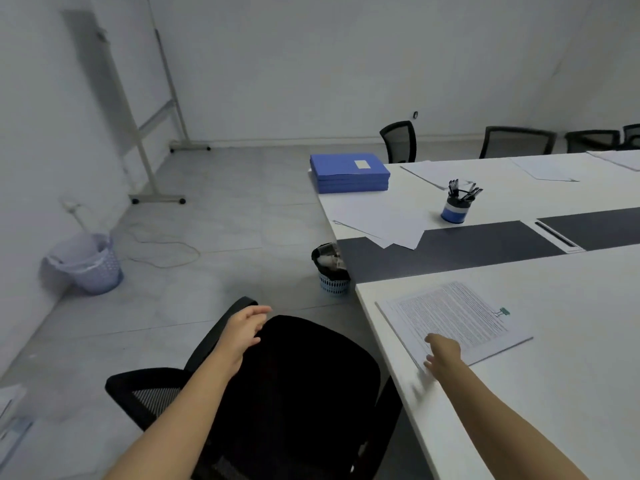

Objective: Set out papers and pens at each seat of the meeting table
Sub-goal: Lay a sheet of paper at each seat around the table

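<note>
A printed paper bundle with a green binder clip lies on the white table near its front left corner. My right hand rests on the bundle's near edge with straight fingers. My left hand hovers over the black chair, fingers relaxed and holding nothing. A blue-and-white cup of pens stands farther back. Loose white sheets lie at the table's far left end. More sheets lie at the far seats.
Stacked blue folders sit on the table's far corner. A small blue bin stands on the floor by the table end, a lilac bin by the left wall with a cable. A whiteboard stand and black chairs are behind.
</note>
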{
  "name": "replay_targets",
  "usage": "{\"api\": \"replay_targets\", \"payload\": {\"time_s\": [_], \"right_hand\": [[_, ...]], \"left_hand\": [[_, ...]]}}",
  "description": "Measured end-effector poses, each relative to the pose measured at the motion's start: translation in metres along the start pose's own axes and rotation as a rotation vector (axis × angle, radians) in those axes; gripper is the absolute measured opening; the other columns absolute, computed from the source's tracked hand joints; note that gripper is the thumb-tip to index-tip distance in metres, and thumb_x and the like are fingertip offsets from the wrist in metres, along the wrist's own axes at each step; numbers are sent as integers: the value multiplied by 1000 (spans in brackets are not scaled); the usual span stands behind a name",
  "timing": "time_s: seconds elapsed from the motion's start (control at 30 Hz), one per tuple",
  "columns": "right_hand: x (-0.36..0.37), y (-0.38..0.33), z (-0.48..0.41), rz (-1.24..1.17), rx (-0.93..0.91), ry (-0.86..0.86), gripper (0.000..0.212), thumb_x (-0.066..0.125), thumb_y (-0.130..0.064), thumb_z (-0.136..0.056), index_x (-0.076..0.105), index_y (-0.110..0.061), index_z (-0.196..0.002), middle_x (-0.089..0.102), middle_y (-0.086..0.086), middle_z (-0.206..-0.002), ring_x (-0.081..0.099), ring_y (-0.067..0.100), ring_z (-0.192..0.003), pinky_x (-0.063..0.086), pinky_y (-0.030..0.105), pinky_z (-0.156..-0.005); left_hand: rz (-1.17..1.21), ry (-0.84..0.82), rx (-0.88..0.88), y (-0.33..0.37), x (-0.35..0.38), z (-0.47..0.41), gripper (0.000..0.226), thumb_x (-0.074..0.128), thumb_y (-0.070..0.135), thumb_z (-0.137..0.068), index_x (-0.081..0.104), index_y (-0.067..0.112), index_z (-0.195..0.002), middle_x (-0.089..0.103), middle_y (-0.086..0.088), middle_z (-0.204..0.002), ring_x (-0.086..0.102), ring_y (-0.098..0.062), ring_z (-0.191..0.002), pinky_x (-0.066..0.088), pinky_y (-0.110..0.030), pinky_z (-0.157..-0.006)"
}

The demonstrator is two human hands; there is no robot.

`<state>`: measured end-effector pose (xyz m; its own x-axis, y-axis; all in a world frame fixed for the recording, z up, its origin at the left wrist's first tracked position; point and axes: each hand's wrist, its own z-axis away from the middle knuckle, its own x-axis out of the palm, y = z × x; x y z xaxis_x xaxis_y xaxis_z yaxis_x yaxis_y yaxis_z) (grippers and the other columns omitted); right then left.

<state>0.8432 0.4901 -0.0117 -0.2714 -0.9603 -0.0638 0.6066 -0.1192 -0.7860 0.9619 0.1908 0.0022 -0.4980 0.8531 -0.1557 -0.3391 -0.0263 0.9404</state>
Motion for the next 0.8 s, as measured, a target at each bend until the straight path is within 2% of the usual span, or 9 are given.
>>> {"api": "replay_targets", "payload": {"time_s": [0.1,0.13,0.2,0.27,0.37,0.47,0.57,0.63,0.8], "right_hand": [[31,-1,9,66,-18,-55,42,45,1,-92,39,15,-131,48,38,-103,48,47,-120,39,47,-104],[37,-2,14,89,-21,-77,35,46,0,-92,44,13,-125,46,31,-86,52,45,-112,44,45,-99],[66,1,29,112,-17,-127,15,46,-1,-93,46,2,-107,36,11,-72,48,29,-72,48,36,-69],[94,5,38,139,1,-140,11,45,-2,-93,44,-2,-104,32,7,-69,31,19,-57,35,30,-54],[138,20,54,186,38,-172,31,48,-6,-95,45,-1,-125,38,10,-78,33,19,-58,37,31,-60],[199,37,92,197,84,-190,41,49,-10,-96,41,-4,-136,48,15,-117,52,26,-84,45,34,-81],[256,53,125,198,24,-220,38,47,-10,-97,42,-5,-135,48,11,-95,44,21,-68,45,34,-76],[285,64,142,188,-11,-228,37,47,-10,-97,43,-5,-134,42,7,-82,41,19,-63,47,38,-83],[334,85,161,153,-64,-184,42,49,-10,-96,41,-6,-137,46,10,-102,45,20,-66,46,38,-84]], "left_hand": [[24,13,-2,-1,-25,-6,20,43,10,-98,61,15,-106,54,-1,-94,50,-17,-95,40,-35,-88],[24,16,0,-2,-31,-8,20,43,10,-98,60,14,-107,56,-2,-97,50,-17,-98,41,-34,-86],[34,37,8,-5,-61,-10,20,44,10,-97,62,12,-108,57,-5,-101,51,-18,-98,41,-32,-82],[38,53,17,-7,-90,-14,20,44,10,-97,61,11,-108,57,-6,-99,51,-18,-96,41,-33,-83],[47,72,39,-10,-148,-18,20,44,9,-97,60,11,-109,56,-7,-105,51,-21,-101,42,-34,-85],[53,100,55,-15,-226,-24,19,45,10,-97,62,15,-106,57,-7,-112,52,-23,-105,42,-35,-85],[58,139,75,-17,-291,-31,18,45,10,-97,60,14,-106,56,-8,-114,52,-24,-108,42,-36,-87],[64,147,76,-17,-320,-38,18,45,10,-97,60,13,-106,56,-9,-114,52,-25,-108,42,-37,-87],[80,112,48,-28,-361,-61,17,46,10,-97,60,14,-105,58,-10,-115,54,-27,-108,43,-37,-86]]}}
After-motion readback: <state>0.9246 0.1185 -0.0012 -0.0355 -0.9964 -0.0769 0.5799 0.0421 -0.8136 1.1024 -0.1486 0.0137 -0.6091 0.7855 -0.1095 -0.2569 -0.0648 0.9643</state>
